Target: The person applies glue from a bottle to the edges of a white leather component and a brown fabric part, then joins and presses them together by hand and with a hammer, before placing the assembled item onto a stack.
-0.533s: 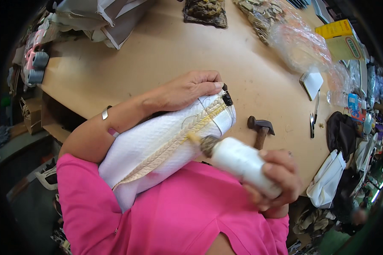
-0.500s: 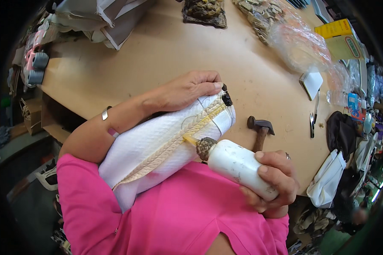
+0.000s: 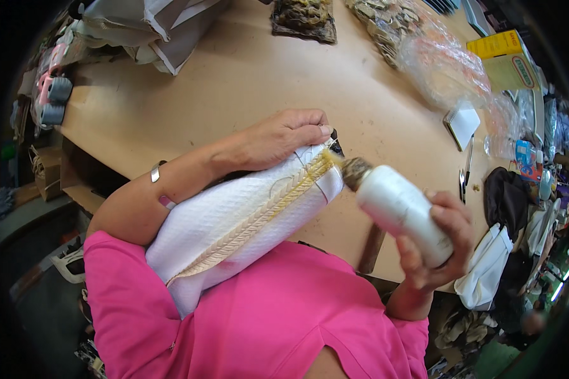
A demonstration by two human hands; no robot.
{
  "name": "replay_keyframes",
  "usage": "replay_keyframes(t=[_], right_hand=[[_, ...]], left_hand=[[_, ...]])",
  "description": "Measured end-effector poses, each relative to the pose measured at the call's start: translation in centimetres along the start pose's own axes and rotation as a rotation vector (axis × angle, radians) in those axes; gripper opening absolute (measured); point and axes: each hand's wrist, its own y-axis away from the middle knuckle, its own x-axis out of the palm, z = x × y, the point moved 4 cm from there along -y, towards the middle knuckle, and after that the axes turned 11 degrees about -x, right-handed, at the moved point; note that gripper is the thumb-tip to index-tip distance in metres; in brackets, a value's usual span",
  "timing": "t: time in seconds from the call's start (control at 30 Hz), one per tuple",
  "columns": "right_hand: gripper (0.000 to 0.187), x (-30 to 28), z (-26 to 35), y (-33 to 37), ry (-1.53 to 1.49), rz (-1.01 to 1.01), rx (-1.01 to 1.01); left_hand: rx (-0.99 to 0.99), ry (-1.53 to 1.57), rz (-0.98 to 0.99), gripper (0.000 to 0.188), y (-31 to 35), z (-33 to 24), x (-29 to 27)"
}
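Note:
My left hand (image 3: 286,140) grips the far end of a white textured fabric piece (image 3: 218,202), which lies along my forearm and against my body. Down its length runs a cream braided strip (image 3: 237,240) with a yellowish wet-looking smear (image 3: 313,169) near the far end. A black bit (image 3: 336,144) shows beside my left thumb. In my right hand (image 3: 449,243) is a white squeeze bottle (image 3: 401,211), tilted toward the fabric. Its brown, crusted neck (image 3: 356,172) is next to the strip's far end; motion blurs the tip.
Behind the bottle, a hammer's wooden handle (image 3: 372,247) shows; its head is hidden. To the right lie a notepad (image 3: 463,125), scissors-like metal tools (image 3: 466,170), and dark and white cloths (image 3: 487,271). Plastic bags (image 3: 439,69) and a yellow box (image 3: 502,60) occupy the far right.
My right hand has carried the bottle up and to the right, from mid-strip to the far end. More yellowish smear shows there. My left hand has hardly moved.

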Motion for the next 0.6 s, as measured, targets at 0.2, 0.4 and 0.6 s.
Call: replay_keyframes(t=[0.2, 0.4, 0.6], right_hand=[[0.045, 0.1, 0.3, 0.0, 0.037, 0.013, -0.021], [0.044, 1.3, 2.3, 0.5, -0.184, 0.15, -0.023], [0.042, 1.4, 2.3, 0.8, -0.19, 0.135, -0.122]], left_hand=[[0.023, 0.026, 0.011, 0.022, -0.2, 0.3, 0.0], [0.008, -0.007, 0.01, 0.022, -0.2, -0.1, 0.1], [0.013, -0.008, 0.013, 0.022, -0.4, 0.2, 0.0]])
